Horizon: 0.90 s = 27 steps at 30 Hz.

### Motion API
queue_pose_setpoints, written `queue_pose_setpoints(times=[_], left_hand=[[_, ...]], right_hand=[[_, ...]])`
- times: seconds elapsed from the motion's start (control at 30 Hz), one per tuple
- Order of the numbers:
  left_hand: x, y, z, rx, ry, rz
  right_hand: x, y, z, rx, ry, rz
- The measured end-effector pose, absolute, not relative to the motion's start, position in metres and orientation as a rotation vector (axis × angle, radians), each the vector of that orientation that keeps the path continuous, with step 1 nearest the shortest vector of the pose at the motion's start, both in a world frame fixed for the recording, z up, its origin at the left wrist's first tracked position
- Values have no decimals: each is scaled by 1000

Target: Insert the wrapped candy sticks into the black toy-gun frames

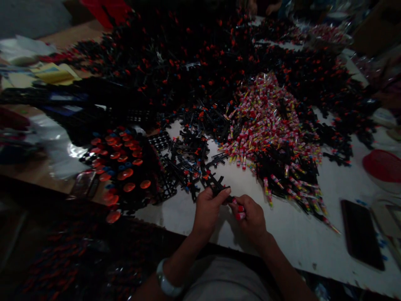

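Light-toned clothing (pixel 228 282) over our lap sits closest, and just past it come our forearms (pixel 186 253), a pale bangle (pixel 169 279) on the left one. Now the hands: left hand (pixel 206 209) curled closed, thumb laid over the rear of a black gun-shaped piece (pixel 216 184) that points away from us above the white tabletop (pixel 293 234). Right hand (pixel 253 215) is close beside it, fingers folded round a few red-capped tubes (pixel 240 216), their tips touching the piece's near end or right next to it; in this dim light we can't tell which. So the piece lies just ahead of the left palm, its rear between our two hands.

How does it handle? We'd judge it thin moulded plastic: light, stiff, slightly slick, slim parts liable to snap. Best hold is the thicker rear body, clear of the narrow front. The tubes look light, smooth and likely to roll, so we'd pinch them by the caps.

Off to our right, a dark phone (pixel 361 234); left, clustered orange discs (pixel 129 187). Farther out, a bright tube heap (pixel 269 117), then a great dark mound (pixel 188 62) flecked with orange, and someone else's hand (pixel 274 7) dim at the far edge.
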<state>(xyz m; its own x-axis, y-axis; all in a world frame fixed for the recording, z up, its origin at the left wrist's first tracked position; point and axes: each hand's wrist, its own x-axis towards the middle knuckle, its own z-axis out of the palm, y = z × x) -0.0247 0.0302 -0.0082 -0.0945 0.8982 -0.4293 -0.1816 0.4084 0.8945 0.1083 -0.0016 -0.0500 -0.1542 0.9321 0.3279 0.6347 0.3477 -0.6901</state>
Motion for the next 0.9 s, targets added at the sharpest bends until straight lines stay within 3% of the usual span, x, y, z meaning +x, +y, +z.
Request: queue_pose_setpoints(times=[0.13,0.23,0.37,0.43,0.53,0.67,0.9], left_hand=[[-23,32,-5,831,1238,920],[-32,46,-2,1064,1253,892],[-52,87,-3,1516,1854,976],[-57,107,-7,1661,2142,838],[-59,121,-15,1696,2271,603],[-62,108,-24,1643,2217,593],[-61,68,-18,991,1547,1097]], right_hand=[[127,-1,-44,-1432,-1895,527],[166,8,-29,-1522,-1825,195],[210,20,-12,-1702,-1542,-392],[208,25,-13,-1701,-1531,-421],[178,34,-26,-1634,-1684,-74],[127,52,-40,-1547,-1798,426],[96,70,-29,-1602,-1557,1009]])
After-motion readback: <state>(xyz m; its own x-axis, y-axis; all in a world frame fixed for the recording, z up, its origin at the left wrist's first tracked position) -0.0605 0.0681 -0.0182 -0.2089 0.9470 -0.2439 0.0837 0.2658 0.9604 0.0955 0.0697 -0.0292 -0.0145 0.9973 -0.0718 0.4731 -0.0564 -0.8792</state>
